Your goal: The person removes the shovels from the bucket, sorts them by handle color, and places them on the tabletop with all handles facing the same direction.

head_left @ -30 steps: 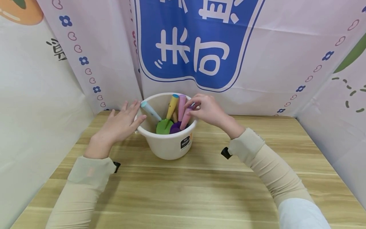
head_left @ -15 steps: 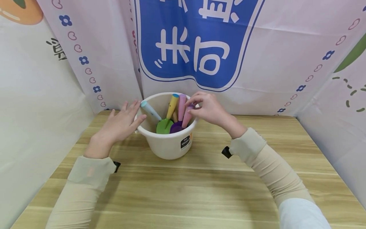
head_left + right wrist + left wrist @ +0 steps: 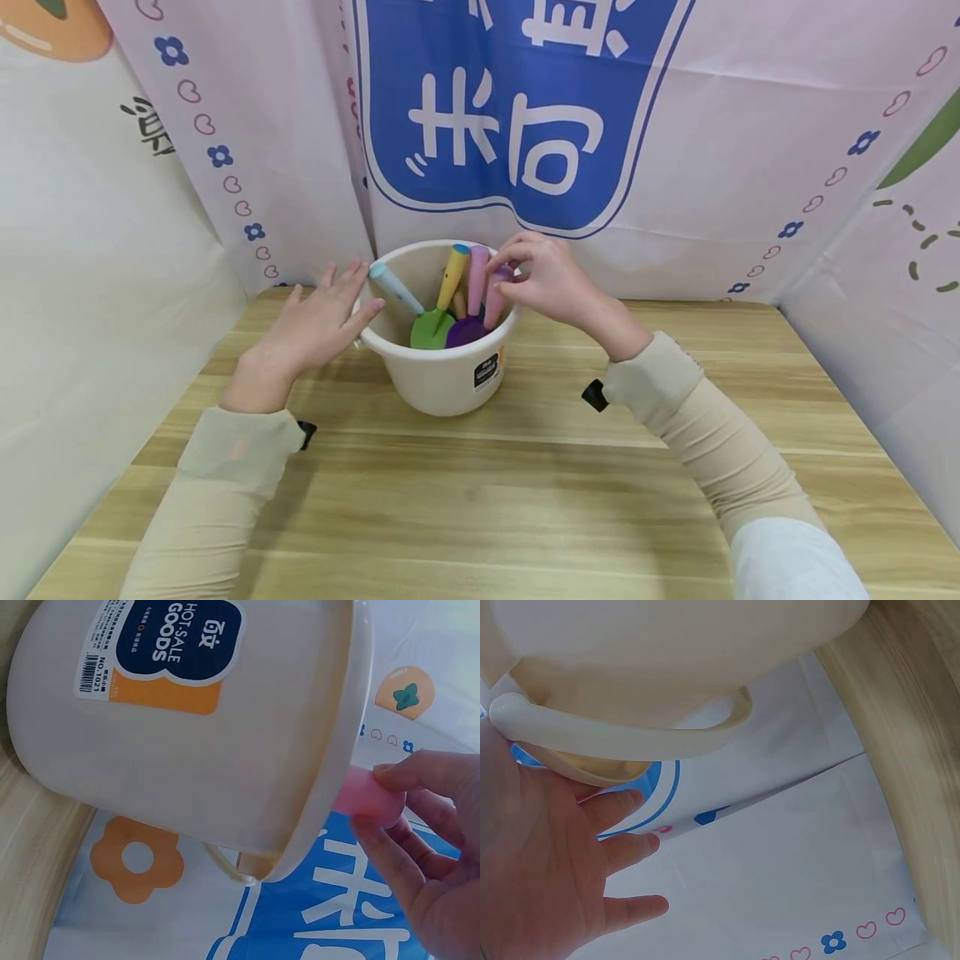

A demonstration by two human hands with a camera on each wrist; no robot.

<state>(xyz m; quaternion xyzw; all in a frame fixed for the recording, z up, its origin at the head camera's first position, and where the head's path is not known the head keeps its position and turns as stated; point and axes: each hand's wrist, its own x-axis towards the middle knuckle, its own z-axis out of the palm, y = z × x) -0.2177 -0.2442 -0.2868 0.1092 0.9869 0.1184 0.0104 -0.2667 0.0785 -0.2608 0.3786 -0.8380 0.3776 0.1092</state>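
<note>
Bucket (image 3: 431,383) stands upright on the table (image 3: 450,517), near the far edge and left of that edge's middle. The left hand (image 3: 318,321) rests against the left side of the rim (image 3: 431,355), fingers spread wide, thumb over the rim. In the left wrist view, the fingers lie near the cream carry handle (image 3: 622,737). The right hand (image 3: 551,279) pinches the upper end of a pink handle (image 3: 495,305) between thumb and fingers at the right side of the bucket mouth; the lower end sits inside the bucket. A second pink handle (image 3: 477,275) stands just left of it, above a purple blade (image 3: 467,331). A yellow handle (image 3: 452,279) with a blue tip leads down to a green blade (image 3: 432,330). A light blue handle (image 3: 397,290) leans on the left rim. A dark label (image 3: 487,372) is fixed to the bucket's front wall.
</note>
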